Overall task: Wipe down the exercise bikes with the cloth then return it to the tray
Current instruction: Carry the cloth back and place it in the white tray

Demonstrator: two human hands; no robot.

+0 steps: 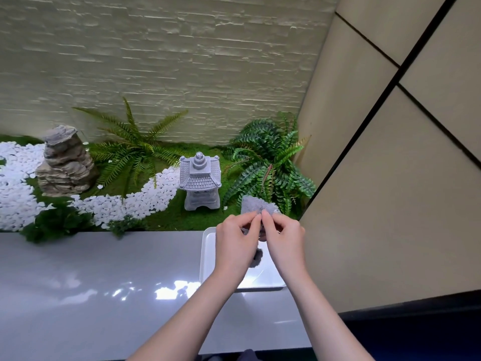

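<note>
A grey textured cloth (253,205) is held up above a white tray (206,254) that sits on a glossy white ledge. My left hand (235,242) and my right hand (283,237) both pinch the cloth with fingertips close together near its middle. Part of the cloth sticks up behind my fingers and a dark corner hangs down between my wrists over the tray. No exercise bike is in view.
The white ledge (91,282) runs left from the tray. Behind it lies a small decorative garden with a stone lantern (200,185), a layered rock (65,165), ferns (268,162) and white pebbles. A beige panelled wall (390,178) stands close on the right.
</note>
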